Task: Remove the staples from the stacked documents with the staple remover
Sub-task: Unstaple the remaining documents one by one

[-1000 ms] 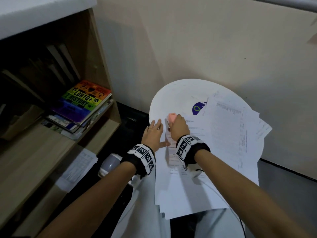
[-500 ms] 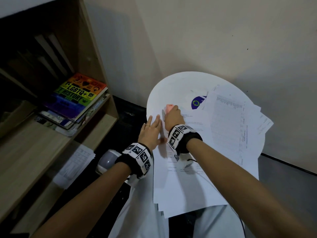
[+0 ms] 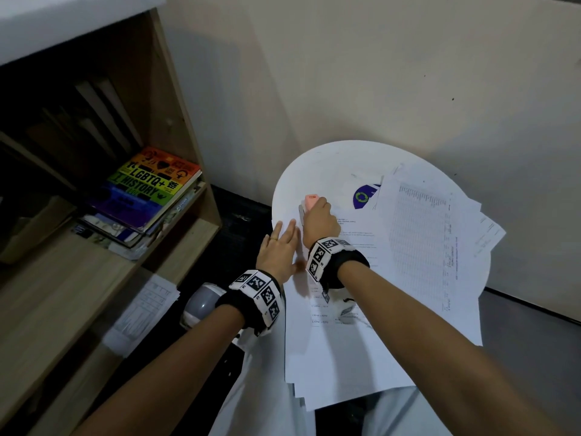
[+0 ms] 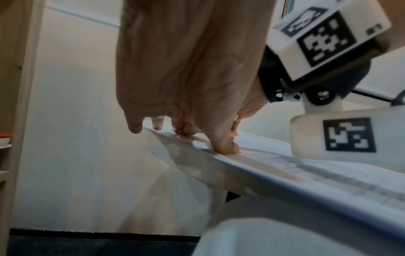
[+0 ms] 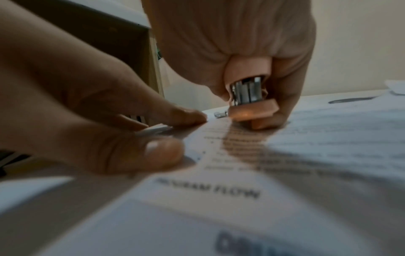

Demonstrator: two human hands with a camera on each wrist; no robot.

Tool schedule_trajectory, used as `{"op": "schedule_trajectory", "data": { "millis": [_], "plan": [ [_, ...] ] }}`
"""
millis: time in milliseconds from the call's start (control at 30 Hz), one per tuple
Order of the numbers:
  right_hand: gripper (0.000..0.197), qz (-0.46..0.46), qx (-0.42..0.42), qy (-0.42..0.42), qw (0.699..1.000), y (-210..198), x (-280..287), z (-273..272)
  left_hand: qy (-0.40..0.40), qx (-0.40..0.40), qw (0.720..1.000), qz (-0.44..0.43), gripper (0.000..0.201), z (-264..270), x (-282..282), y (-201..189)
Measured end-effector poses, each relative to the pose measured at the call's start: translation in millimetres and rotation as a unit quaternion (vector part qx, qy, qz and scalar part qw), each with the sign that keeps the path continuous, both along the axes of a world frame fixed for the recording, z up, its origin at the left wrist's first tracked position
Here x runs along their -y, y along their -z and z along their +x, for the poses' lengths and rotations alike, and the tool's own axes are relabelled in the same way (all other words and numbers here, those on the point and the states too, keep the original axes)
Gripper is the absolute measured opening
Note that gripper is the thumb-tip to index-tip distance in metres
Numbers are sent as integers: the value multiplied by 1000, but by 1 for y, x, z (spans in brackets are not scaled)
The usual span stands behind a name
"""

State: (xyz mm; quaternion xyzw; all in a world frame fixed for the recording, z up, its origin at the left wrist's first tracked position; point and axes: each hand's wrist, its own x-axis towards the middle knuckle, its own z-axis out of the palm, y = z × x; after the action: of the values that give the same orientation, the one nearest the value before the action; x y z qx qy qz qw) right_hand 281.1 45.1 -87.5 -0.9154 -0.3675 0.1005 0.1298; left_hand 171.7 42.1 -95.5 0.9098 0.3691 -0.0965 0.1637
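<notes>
A stack of printed documents (image 3: 342, 350) lies on a round white table (image 3: 317, 171). My right hand (image 3: 319, 220) grips a pink staple remover (image 3: 311, 201) and holds it down on the stack's top left corner. In the right wrist view the staple remover (image 5: 249, 97) shows its metal jaws over the printed page (image 5: 241, 173), fingers curled round it. My left hand (image 3: 278, 250) lies flat beside it, straight fingers pressing the left edge of the papers. From the left wrist the left hand (image 4: 190, 86) presses its fingertips (image 4: 223, 147) on the paper edge. The staple itself is hidden.
More loose sheets (image 3: 434, 234) fan over the table's right side, partly covering a blue round sticker (image 3: 364, 196). A wooden shelf (image 3: 103, 253) with a rainbow book (image 3: 147, 187) stands to the left. A grey and white object (image 3: 201, 305) sits below the table's edge.
Both hands stay at the stack's top left corner. The left hand's fingers have closed up toward the right hand. The head view has shifted slightly.
</notes>
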Motion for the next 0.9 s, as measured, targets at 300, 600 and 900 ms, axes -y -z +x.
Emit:
{"op": "schedule_trajectory", "data": {
  "millis": [300, 600, 900],
  "plan": [
    [40, 54, -35, -3, 998, -9, 11, 4, -1, -27, 999, -18, 83, 2, 0, -5],
    [38, 55, -74, 38, 995, -17, 91, 68, -13, -37, 999, 16, 86, 31, -1, -19],
    [39, -27, -42, -7, 999, -18, 97, 77, 26, 103, 991, -84, 101, 75, 19, -4]
  ]
}}
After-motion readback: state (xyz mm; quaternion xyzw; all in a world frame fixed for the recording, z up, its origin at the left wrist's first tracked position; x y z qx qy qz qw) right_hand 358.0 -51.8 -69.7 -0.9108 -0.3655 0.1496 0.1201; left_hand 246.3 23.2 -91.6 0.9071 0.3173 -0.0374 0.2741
